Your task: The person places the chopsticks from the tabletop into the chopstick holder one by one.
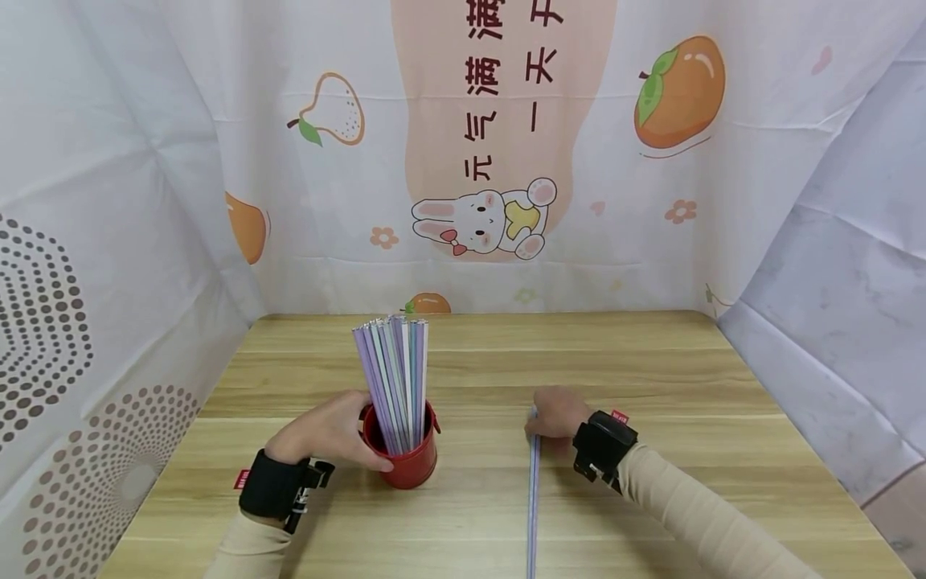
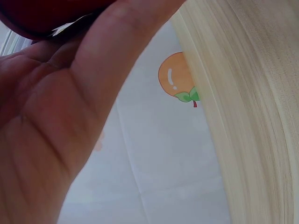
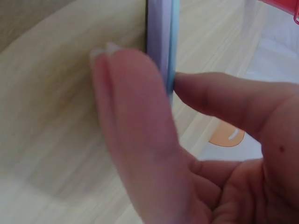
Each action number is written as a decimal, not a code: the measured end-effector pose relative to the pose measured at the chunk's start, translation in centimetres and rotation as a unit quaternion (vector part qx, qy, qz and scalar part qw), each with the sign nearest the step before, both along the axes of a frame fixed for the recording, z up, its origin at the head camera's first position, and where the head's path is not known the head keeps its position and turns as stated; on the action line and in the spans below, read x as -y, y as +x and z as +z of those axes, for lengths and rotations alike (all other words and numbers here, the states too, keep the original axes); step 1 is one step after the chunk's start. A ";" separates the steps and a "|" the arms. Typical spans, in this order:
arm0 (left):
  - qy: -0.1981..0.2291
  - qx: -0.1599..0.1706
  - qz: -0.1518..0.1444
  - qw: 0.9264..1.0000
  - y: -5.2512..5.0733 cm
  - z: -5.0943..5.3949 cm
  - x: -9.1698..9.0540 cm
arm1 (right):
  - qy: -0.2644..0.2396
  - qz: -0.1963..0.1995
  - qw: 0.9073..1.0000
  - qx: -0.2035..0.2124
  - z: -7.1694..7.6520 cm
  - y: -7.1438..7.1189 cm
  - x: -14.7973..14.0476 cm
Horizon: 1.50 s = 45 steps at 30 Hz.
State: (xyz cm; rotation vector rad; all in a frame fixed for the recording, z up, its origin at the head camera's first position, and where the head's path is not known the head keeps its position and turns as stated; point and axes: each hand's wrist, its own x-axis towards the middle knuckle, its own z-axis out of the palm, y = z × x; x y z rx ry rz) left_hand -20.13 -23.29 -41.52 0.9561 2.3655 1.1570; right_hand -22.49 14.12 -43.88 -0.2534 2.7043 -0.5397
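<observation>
A small red bucket [image 1: 411, 473] stands upright on the wooden table, filled with long thin pastel sticks [image 1: 398, 378] that lean to the left. My left hand [image 1: 336, 430] grips the bucket from its left side, thumb across the front; its far fingers are hidden. In the left wrist view only the dark red underside of the bucket [image 2: 46, 14] shows above the palm. To the right, my right hand [image 1: 559, 412] pinches the far end of a few lilac and pale blue sticks [image 1: 534, 498] lying on the table. The right wrist view shows thumb and fingers around those sticks [image 3: 161, 37].
The light wooden table [image 1: 477, 354] ends at a back edge against a white printed curtain [image 1: 347, 201]. Curtains also hang at the left [image 1: 145, 305] and right [image 1: 832, 265] sides. The loose sticks run toward the table's near side.
</observation>
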 end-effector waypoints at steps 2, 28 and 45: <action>0.000 -0.001 -0.001 1.000 0.0 0.0 0.0 | -0.002 -0.002 1.000 0.000 -0.2 -0.1 0.1; -0.002 -0.005 0.003 1.000 0.0 0.1 -0.1 | -0.062 -0.021 0.998 0.018 0.1 -0.2 0.4; -0.004 -0.002 0.005 1.000 0.0 -0.1 0.0 | -0.094 0.023 0.995 -0.010 3.6 -0.7 0.9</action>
